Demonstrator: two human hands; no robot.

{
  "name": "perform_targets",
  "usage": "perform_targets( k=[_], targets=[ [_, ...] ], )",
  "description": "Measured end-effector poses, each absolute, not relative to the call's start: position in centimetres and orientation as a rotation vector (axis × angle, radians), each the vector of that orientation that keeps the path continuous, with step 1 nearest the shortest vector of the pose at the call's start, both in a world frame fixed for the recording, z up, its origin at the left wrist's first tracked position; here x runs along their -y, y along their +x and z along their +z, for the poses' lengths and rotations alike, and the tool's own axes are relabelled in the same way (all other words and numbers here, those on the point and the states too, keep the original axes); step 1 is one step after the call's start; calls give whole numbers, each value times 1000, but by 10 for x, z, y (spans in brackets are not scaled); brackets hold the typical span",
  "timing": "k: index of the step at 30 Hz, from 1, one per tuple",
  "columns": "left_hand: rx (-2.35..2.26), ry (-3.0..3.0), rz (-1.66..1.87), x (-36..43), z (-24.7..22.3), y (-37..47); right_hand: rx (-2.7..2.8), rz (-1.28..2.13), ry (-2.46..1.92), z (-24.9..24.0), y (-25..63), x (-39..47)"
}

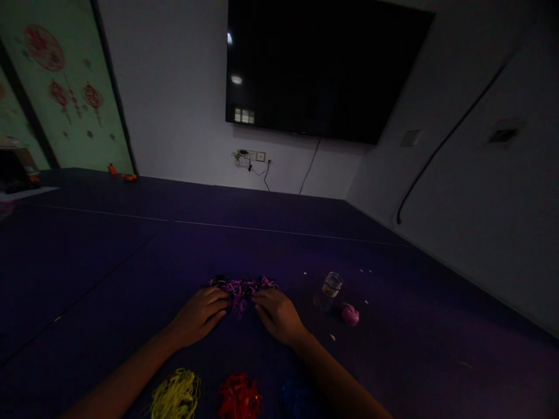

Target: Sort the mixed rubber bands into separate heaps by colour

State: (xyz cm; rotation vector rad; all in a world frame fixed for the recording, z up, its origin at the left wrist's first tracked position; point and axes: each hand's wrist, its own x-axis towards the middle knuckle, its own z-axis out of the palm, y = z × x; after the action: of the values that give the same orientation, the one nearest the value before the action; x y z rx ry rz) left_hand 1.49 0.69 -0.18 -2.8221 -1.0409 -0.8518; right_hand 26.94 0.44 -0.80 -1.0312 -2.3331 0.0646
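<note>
A spread of pink and dark loops (pixel 240 287) lies below the frame's centre. The left hand (pixel 203 313) and right hand (pixel 279 315) rest at its edges; whether they pinch any, I cannot tell. Right of them are a clear jar (pixel 327 293) and pink lump (pixel 350 314); a yellow bundle (pixel 177 396), red bundle (pixel 240 398) and blue bundle (pixel 299 398) line the bottom.

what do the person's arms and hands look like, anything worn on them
The left hand and right hand wear no gloves. Both forearms are bare, with no sleeve, watch or bracelet showing. It's too dim to tell about rings or small markings.
</note>
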Motion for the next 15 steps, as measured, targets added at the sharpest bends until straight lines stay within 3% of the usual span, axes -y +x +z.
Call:
perform_targets(
  k=[9,15],
  targets=[
    [928,-2958,-719,-5,-1,18,2560,112,-904,-4,262,2],
    [986,-3035,-898,4,8,23,2460,359,-790,-5,260,3]
  ],
)
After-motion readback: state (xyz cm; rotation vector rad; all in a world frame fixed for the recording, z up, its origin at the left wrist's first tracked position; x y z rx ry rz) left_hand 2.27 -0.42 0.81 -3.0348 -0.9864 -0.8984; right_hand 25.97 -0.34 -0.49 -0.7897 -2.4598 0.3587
